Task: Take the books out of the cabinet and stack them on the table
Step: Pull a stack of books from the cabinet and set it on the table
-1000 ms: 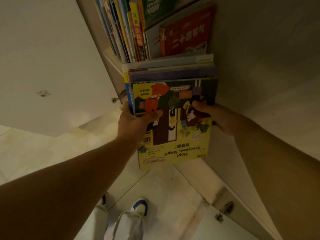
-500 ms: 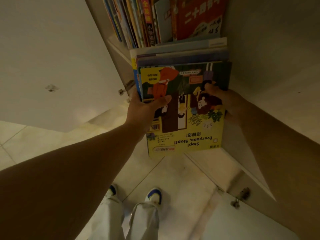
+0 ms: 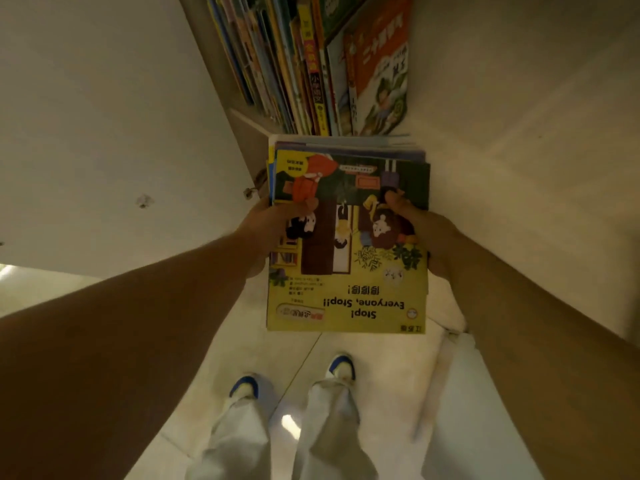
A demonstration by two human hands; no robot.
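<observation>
Dim tiled floor (image 3: 374, 382) and pale cabinet (image 3: 502, 133) all round. Left hand (image 3: 266, 226) clamped on the left edge of a stack of books (image 3: 346, 299), thumb across the yellow "Stop! Everyone, Stop!!" cover; right hand (image 3: 422, 226) gripping the right edge likewise. Stack held flat above two blue-toed shoes (image 3: 341, 367), just in front of the shelf. More books (image 3: 311, 64) standing upright on that shelf, open door (image 3: 104, 133) at left.

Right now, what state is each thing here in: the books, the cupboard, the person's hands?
Stack of books: held flat, clear of the shelf, yellow cover on top.
Left hand: gripping the stack's left edge, thumb on top.
Right hand: gripping the right edge.
Shelved books: standing upright, leaning.
Cabinet door: swung open.
</observation>
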